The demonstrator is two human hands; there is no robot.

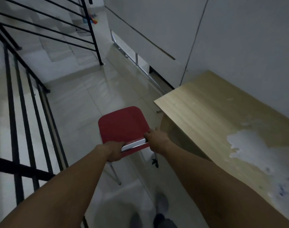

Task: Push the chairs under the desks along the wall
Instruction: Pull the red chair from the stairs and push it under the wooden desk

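- Both hands are on the red plastic chair with chrome tube legs [123,124], at the chrome rail along its rear edge. Left hand [115,151] has its grip wrapped on the rail's left end, fingers curled under; right hand [155,138] has its grip clamped on the right end, thumb over the top.
- Chair position: out on the glossy pale tiled floor [84,102], in the aisle, just beside the front left corner of the light wood-grain worktop [206,109]. Not under it at all. The seat points down the aisle, roughly parallel to the worktop's long edge.
- Step in hand, as I read it: reposition the chair, then slide it in under the worktop.
- To do it well: rotate first. Swing the seat to the right so it faces the wall side, squared to the worktop's front edge, before pushing.
- Keep both grips even on the rail, otherwise the chair yaws and a leg catches the worktop's side panel [176,139].
- The floor looks slick, so a low steady push should do. Lifting the rear slightly would cut leg scrape.
- Watch the right knuckles against the worktop edge as the seat goes under.
- Black metal stair railing [25,99] on the left limits swing room; step back for the turn.
- The worktop has a white patch of worn or flaked surface [244,143]; no bearing on the push.
- Further down the wall, I can't tell whether more worktops or chairs follow.
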